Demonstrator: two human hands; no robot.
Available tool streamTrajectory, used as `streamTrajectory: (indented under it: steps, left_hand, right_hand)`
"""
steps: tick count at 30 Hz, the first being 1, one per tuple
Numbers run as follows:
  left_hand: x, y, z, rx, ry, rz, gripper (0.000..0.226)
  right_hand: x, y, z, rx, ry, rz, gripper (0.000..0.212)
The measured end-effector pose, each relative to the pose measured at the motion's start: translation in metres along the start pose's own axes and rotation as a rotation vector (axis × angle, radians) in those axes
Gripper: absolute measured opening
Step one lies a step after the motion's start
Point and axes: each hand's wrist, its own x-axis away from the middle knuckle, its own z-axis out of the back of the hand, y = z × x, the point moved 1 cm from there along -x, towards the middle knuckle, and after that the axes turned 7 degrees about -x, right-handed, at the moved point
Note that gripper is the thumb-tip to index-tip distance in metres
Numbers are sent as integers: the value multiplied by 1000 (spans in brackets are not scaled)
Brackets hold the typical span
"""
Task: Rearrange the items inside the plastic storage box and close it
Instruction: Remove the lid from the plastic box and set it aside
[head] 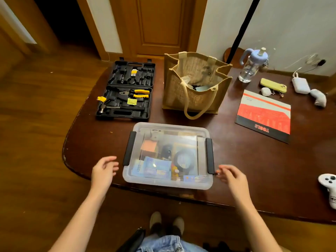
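While the clear plastic storage box point(168, 155) stood at the near edge of the dark wooden table point(254, 170), its translucent lid point(171, 129) lay on top and the two black latches point(129, 148) at the short sides were folded against it. The left hand point(104, 171) hovered just beside the left latch with relaxed, slightly bent fingers and held nothing; the right hand point(231, 176) hovered near the right latch in the same loose manner, and whether its fingertips touched the box could not be told. Through the lid the contents were blurred: a pink pad point(149, 145), a blue packet point(152, 168), a dark roll point(183, 160), other things not recognisable. Behind the box stood an open black tool case point(127, 90) and a jute bag point(194, 84). At the right lay a red booklet point(263, 115), and a white controller point(329, 186) was cut off by the frame.
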Motion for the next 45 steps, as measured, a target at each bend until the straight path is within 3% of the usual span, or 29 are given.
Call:
streamTrajectory:
  steps: [4,7,10,13,18,24,29,32,36,38,41,45]
  left_hand:
    - [-21,37,-16,-99,-24,-163,22]
    - [-31,40,-33,-259,-40,-218,21]
    - [-39,40,-44,-441,-48,-167,36]
    - [-43,33,-47,-608,-67,-146,45]
    - [-47,27,-46,-747,-69,-125,56]
    - [-49,30,-49,-820,-113,-116,46]
    - [-55,25,-43,-678,-141,-31,41]
    - [-66,10,-33,-416,-235,35,28]
    - [-66,3,-32,-131,-319,224,33]
    - [-64,3,-34,-159,-220,187,37]
    - [-53,7,-33,-276,-18,19,32]
    - [-40,12,-38,-289,-114,-104,24]
  right_hand:
    - [-21,-34,-19,10,-53,89,22]
    - [-32,-32,-33,149,-25,106,17]
    - [-41,-28,-41,332,43,45,28]
    - [-44,-20,-44,530,4,-36,46]
    - [-45,-11,-46,754,-23,-2,31]
    - [-53,-9,-47,907,-77,23,28]
    - [-56,-5,-43,834,-92,9,27]
    - [-57,2,-29,571,-155,-37,32]
    - [-57,12,-21,314,-107,-198,24]
    - [-55,14,-21,295,27,-228,31]
    - [-48,9,-24,341,124,-80,31]
    - [-33,3,-39,347,73,-9,30]
